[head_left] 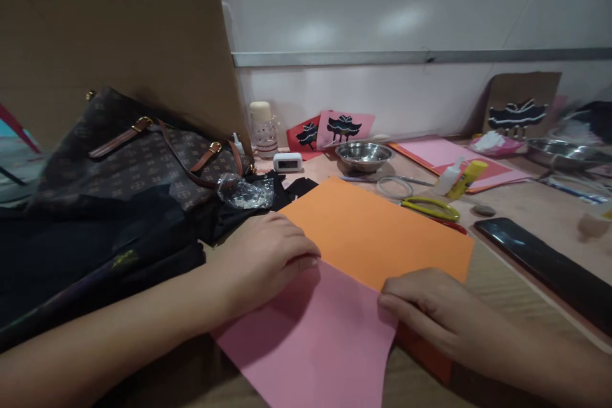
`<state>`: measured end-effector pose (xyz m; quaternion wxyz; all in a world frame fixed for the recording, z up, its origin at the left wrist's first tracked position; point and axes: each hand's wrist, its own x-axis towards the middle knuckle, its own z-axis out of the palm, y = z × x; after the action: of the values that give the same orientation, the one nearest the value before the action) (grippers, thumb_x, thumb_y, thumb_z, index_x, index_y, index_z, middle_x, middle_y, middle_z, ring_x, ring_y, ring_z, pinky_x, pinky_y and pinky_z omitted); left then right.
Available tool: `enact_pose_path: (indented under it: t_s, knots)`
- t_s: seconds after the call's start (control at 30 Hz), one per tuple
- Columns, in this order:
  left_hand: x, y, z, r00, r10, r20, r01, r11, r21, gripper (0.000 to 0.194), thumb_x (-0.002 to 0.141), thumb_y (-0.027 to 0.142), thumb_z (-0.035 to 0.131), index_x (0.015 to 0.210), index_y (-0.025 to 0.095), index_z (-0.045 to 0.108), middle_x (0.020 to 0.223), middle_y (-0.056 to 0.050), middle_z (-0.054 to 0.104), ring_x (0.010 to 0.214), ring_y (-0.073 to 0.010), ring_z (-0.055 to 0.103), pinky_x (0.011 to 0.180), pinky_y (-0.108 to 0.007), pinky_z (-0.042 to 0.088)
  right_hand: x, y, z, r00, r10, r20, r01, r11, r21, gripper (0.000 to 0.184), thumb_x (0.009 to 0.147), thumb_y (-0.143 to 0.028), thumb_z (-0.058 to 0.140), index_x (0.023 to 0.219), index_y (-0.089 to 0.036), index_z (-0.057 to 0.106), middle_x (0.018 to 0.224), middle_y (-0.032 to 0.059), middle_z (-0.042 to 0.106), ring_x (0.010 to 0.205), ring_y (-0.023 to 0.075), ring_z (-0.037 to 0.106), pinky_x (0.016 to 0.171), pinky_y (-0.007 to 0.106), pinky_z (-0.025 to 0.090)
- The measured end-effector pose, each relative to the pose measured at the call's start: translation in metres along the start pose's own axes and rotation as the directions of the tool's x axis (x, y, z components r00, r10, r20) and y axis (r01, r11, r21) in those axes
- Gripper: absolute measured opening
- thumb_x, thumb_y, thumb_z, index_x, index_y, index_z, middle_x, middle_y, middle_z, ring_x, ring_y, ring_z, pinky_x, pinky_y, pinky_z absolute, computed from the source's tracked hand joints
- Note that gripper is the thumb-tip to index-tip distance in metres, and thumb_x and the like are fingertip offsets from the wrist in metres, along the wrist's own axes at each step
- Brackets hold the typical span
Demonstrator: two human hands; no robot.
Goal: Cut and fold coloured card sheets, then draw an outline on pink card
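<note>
A pink sheet of paper point(315, 338) lies over an orange sheet of paper point(377, 229), its near end reaching past the bottom of the view. My left hand point(272, 252) is closed at the pink sheet's upper left, thumb and forefinger together at its edge. At the sheet's right corner, my right hand point(425, 306) pinches the paper between thumb and bent fingers. The far part of the orange sheet shows beyond both hands. Below my right wrist, a darker orange-red piece point(425, 350) pokes out from under the pink sheet.
A brown handbag point(119, 153) and dark cloth point(86, 255) fill the left. Behind the paper stand a steel bowl point(364, 156), a white timer point(287, 162) and a bottle point(264, 131). To the right are yellow-handled scissors point(430, 207), a glue stick point(468, 180) and a black phone point(545, 261).
</note>
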<state>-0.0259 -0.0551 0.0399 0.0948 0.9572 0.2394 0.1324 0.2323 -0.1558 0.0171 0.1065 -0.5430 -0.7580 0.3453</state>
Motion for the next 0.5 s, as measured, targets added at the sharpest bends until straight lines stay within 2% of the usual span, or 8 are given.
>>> enact_pose_path:
  t_s: [0.07,0.17,0.33,0.5]
  knots:
    - [-0.001,0.004,0.0,1.0,0.008,0.0,-0.008,1.0,0.004,0.018,0.096,0.026,0.056,0.094,0.023,0.073,0.094,-0.001,0.076,0.094,-0.0194,0.065,0.092,-0.036,0.038,0.0,0.0,0.001,1.0,0.01,0.0,-0.01,1.0,0.003,0.047,0.102,-0.05,0.032,0.073,-0.019,0.053,0.073,0.0018,0.062,0.067,0.0147,0.055,0.063,0.026,0.036]
    - [0.0,-0.001,-0.005,0.999,-0.028,0.017,0.027,0.999,0.033,0.017,0.094,0.023,0.057,0.092,0.022,0.073,0.093,0.0,0.076,0.09,-0.0187,0.065,0.089,-0.035,0.037,0.001,0.002,-0.002,0.999,0.04,-0.017,-0.04,0.999,-0.001,0.049,0.101,-0.052,0.03,0.072,-0.019,0.053,0.072,0.0025,0.061,0.067,0.0158,0.055,0.062,0.027,0.035]
    - [0.006,-0.026,-0.017,0.994,-0.112,0.015,0.11,0.988,0.106,0.022,0.093,0.021,0.053,0.089,0.021,0.074,0.089,-0.002,0.076,0.084,-0.0198,0.067,0.086,-0.035,0.04,0.004,0.007,-0.007,0.996,0.07,-0.063,-0.073,0.996,-0.048,0.048,0.1,-0.051,0.03,0.068,-0.019,0.046,0.067,0.0013,0.055,0.064,0.0154,0.052,0.06,0.027,0.033]
    - [0.004,-0.051,-0.029,0.982,-0.189,-0.017,0.189,0.976,0.108,0.022,0.091,0.021,0.053,0.089,0.021,0.074,0.09,-0.003,0.076,0.083,-0.0192,0.067,0.076,-0.029,0.045,0.005,0.008,-0.008,0.997,0.051,-0.065,-0.055,0.997,-0.056,0.047,0.1,-0.049,0.029,0.064,-0.019,0.036,0.062,-0.0015,0.041,0.059,0.0128,0.041,0.055,0.027,0.028]
